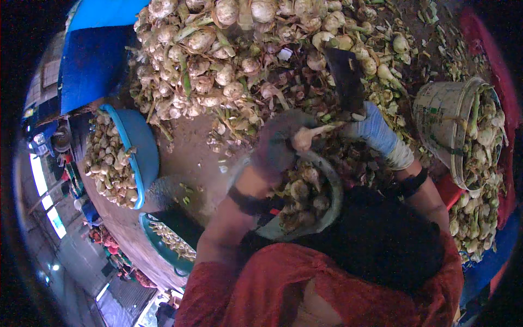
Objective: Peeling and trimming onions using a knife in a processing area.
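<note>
My left hand [282,139], in a dark glove and blurred, holds a garlic bulb [302,139] with its stem pointing right. My right hand [374,126], in a pale blue and white glove, grips a dark flat blade like a cleaver [346,79]; its handle is hidden by the fingers. The stem's tip lies close to the base of the blade and the right hand's fingers. Below my left hand, a pale round tub [333,208] contains several garlic bulbs [300,190]. Beyond both hands rises a large heap of garlic with stems [200,77].
At left, a blue basin [145,151] is full of trimmed garlic, and a green basin [157,245] holds more pieces. A tilted white bucket [441,118] with stemmed garlic lies at right, above more bulbs [474,225]. Peel and stem scraps [359,169] litter the surface.
</note>
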`<state>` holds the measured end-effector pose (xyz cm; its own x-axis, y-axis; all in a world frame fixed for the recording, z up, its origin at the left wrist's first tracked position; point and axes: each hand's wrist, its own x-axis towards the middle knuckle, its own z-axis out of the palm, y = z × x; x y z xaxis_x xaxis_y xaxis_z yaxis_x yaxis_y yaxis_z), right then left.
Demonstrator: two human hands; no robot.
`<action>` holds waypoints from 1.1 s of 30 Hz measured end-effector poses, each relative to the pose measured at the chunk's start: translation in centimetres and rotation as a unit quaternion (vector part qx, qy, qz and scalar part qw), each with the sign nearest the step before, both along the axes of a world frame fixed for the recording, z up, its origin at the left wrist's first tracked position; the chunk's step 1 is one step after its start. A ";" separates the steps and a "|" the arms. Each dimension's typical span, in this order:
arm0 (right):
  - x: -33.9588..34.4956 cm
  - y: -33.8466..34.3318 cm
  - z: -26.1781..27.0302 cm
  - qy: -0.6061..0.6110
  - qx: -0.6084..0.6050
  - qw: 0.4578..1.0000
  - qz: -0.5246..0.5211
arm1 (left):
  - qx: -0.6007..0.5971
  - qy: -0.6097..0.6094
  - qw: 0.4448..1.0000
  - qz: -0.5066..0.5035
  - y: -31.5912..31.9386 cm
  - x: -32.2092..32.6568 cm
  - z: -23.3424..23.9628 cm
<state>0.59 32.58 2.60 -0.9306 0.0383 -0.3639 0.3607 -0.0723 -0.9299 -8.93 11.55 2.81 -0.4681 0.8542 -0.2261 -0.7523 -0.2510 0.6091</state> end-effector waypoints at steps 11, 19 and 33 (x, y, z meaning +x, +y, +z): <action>-1.3 -2.0 -0.9 -0.066 0.108 0.986 0.105 | -0.288 0.432 0.846 -0.121 -3.4 -0.3 -3.0; 2.8 -1.5 -10.7 0.234 0.252 0.906 0.246 | -0.346 0.600 0.649 -0.315 -3.3 -3.8 -0.3; 1.2 -0.1 -7.0 0.104 0.105 0.989 0.004 | -0.553 0.493 0.662 -0.110 -0.6 -9.1 -9.1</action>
<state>1.81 32.49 -4.45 -0.9849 0.0860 -0.1502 0.1607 0.1330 -0.9780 -18.06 10.91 -6.33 -0.7465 0.4930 -0.4468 0.2043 0.8089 0.5512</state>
